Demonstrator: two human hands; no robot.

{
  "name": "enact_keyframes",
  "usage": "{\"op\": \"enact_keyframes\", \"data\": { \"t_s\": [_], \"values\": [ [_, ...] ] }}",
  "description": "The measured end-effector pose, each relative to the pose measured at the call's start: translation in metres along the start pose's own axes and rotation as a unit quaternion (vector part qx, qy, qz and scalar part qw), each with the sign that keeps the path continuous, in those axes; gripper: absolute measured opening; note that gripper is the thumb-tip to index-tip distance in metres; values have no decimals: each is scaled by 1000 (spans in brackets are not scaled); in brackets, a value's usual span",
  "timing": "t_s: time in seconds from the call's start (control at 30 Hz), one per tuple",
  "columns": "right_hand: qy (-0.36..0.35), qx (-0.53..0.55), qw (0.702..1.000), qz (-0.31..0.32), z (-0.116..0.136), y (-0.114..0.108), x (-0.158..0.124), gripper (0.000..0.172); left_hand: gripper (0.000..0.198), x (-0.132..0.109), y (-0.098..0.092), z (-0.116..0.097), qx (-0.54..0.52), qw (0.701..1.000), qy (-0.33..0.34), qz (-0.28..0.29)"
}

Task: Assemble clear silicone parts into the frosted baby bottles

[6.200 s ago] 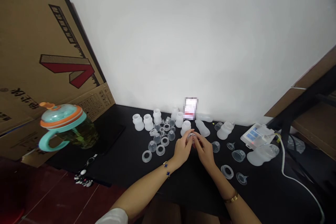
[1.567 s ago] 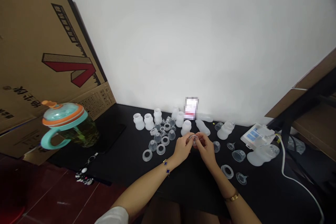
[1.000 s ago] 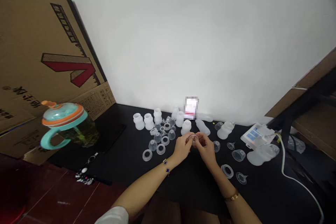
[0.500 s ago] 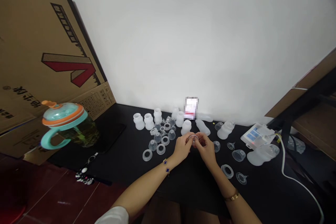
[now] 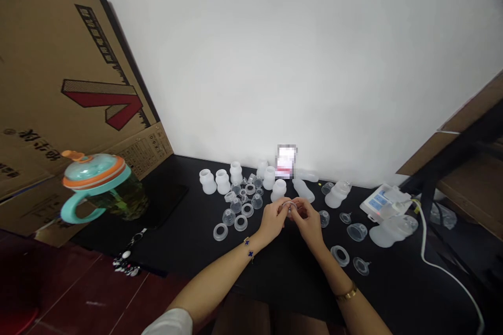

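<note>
My left hand and my right hand meet over the middle of the black table, fingers closed on a clear bottle collar ring. Both thumbs press at the ring's centre; whether a nipple sits inside it is too small to tell. Just behind my hands stands an open white baby bottle. A clear domed cap lies by my right hand. To the left are several loose collar rings and clear bottle nipples or caps, with several white bottles upright behind them.
On the right lie a capped bottle, a nipple, another collar ring, and a white box with a cable. A phone leans on the wall. A lidded tea jug stands left, before a large carton.
</note>
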State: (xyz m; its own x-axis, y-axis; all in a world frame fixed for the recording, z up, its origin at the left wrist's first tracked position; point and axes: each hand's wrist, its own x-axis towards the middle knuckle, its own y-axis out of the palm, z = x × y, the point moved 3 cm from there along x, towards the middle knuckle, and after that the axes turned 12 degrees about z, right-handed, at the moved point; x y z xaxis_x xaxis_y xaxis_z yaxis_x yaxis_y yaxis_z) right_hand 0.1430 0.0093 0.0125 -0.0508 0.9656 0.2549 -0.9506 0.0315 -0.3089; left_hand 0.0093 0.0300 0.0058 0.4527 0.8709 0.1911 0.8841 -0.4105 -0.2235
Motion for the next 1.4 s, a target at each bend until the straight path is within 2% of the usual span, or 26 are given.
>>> {"op": "enact_keyframes", "data": {
  "t_s": [0.27, 0.5, 0.8, 1.0, 1.23, 1.4],
  "values": [
    [7, -5, 1000, -2, 1, 0, 0, 27, 36, 1, 0, 3, 8, 1000, -2, -3],
    [6, -8, 1000, -1, 0, -1, -1, 26, 36, 0, -1, -3, 24, 1000, 8, -6],
    [1, 9, 1000, -2, -2, 1, -2, 38, 41, -6, 1, -6, 59, 998, 1, -37],
    [-4, -3, 1000, 13, -2, 2, -3, 39, 39, -8, 0, -10, 69, 997, -3, -39],
    [-13, -10, 1000, -5, -6, 1, -2, 39, 36, -7, -1, -8, 88, 995, -4, -43],
    [-34, -43, 998, -17, 1, -1, -3, 36, 35, -6, -3, -9, 102, 993, -9, -56]
  ]
}}
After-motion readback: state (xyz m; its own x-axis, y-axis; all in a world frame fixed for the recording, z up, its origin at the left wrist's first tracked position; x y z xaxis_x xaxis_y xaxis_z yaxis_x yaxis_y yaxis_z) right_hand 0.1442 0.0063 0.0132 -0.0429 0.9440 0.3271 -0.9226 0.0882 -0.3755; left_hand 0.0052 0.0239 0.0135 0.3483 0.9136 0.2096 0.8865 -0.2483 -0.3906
